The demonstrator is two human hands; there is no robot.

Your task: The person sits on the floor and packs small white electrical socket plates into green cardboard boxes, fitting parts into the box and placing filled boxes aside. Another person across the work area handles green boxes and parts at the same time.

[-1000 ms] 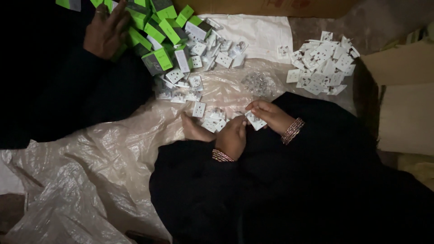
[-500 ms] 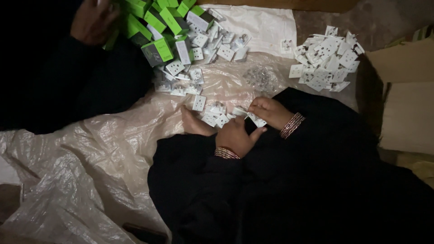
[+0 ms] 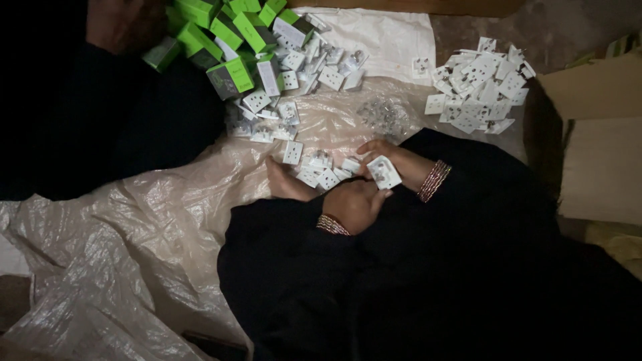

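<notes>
Two hands met over plastic sheet [image 3: 167, 220]: right hand [image 3: 394, 160] gripped a white socket [image 3: 383, 172], left hand [image 3: 358, 204] curled narrow beside it; green boxes [image 3: 227, 33] lay far left

Black sleeves (beaded bangles [image 3: 434, 180]).

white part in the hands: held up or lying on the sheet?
Held up. The white part sits between the right hand and left hand, above the plastic sheet; others like it lie loose beside.
</notes>
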